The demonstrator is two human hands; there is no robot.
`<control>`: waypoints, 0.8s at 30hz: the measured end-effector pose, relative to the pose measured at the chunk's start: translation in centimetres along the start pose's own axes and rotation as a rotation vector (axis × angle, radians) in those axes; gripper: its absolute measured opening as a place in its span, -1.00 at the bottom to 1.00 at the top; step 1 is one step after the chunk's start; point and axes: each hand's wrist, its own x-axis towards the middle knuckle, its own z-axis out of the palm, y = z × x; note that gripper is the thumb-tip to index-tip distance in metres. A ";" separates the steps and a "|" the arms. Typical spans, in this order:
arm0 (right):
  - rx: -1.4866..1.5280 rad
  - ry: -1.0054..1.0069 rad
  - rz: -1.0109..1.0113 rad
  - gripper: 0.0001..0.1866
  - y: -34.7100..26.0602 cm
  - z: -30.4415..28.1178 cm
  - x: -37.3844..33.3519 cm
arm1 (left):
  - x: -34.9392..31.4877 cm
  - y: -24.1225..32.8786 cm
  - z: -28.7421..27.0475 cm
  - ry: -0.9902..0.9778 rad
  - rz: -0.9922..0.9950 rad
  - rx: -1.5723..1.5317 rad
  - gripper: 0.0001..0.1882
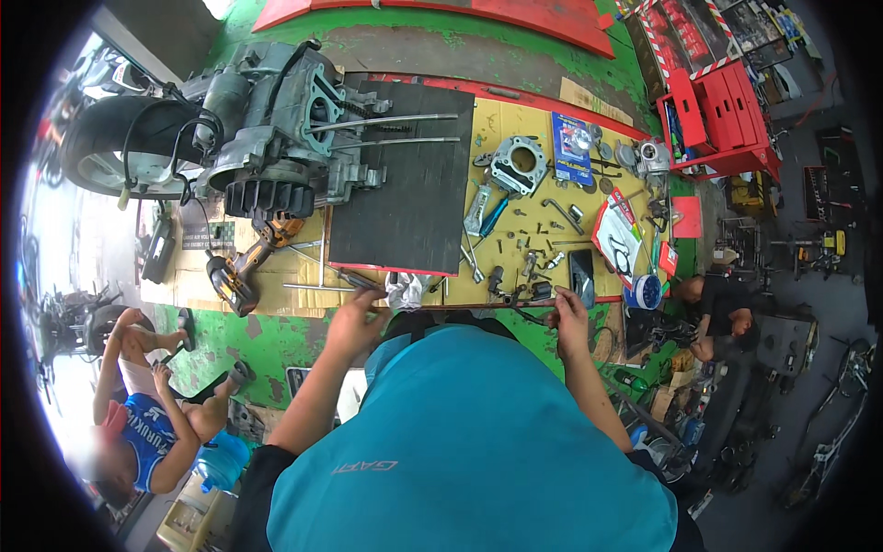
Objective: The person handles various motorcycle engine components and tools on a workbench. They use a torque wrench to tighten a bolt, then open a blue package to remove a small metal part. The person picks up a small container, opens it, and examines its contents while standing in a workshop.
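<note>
Grey cast metal fills the left side of my bench, the big engine (276,138) with two long studs pointing right; it looks heavy and rigid, its fins and studs hard-edged; below it lies an orange-and-black power tool (244,267), a fair weight, best lifted by its grip; next comes my left hand (354,324), fingers bent at the near edge, just beside a dark-handled tool (355,279); whether they pinch it or only rest there, I cannot tell; a white rag (405,290), soft and light, sits to the right of those fingertips, by the near edge of a dark board (395,202).

Further right, the cylinder block (518,166) lies on the yellow bench top (492,120), bulky, to be handled by its outer walls; nearer me, at the front edge, is the dark curved part (528,315), its right end apparently gripped in the closed fingers of my right hand (572,319); I judge it light and stiff, perhaps slick with oil, so that end gives a sure hold; beyond is a black phone (580,276), flat, smooth and fragile.
</note>
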 end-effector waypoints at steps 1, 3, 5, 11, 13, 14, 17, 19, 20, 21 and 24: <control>-0.021 0.023 -0.001 -0.70 0.3 -0.3 0.4 | -0.3 -0.8 -0.7 0.061 0.016 0.025 -0.63; -0.027 0.019 -0.004 -0.73 0.7 -0.3 1.3 | -1.1 -2.3 -1.8 0.191 0.025 0.076 -0.69; -0.041 0.012 -0.012 -0.74 0.6 -0.1 2.2 | -1.4 -2.8 -2.2 0.270 -0.064 0.029 -0.70; -0.068 -0.052 -0.087 -0.75 1.1 0.9 3.2 | -3.2 -5.0 -3.9 0.684 -0.300 0.150 -0.73; -0.111 -0.064 -0.117 -0.75 1.2 1.3 3.2 | -3.8 -6.1 -3.9 0.745 -0.343 0.167 -0.71; -0.128 -0.067 -0.135 -0.75 1.2 1.7 3.1 | -3.9 -6.8 -4.0 0.774 -0.332 0.215 -0.71; -0.121 -0.105 -0.186 -0.75 0.7 1.6 3.0 | -4.1 -7.1 -4.1 0.781 -0.316 0.223 -0.69; -0.148 -0.117 -0.230 -0.74 0.8 2.0 3.4 | -4.1 -7.7 -4.1 0.778 -0.302 0.201 -0.71; -0.163 -0.109 -0.234 -0.74 0.7 1.8 3.4 | -3.8 -7.7 -3.8 0.766 -0.306 0.172 -0.73; -0.177 -0.098 -0.235 -0.74 0.7 1.6 3.4 | -3.6 -7.7 -3.5 0.750 -0.308 0.144 -0.75; -0.229 -0.067 -0.277 -0.74 0.0 1.7 2.9 | -2.8 -7.4 -3.5 0.679 -0.256 0.030 -0.81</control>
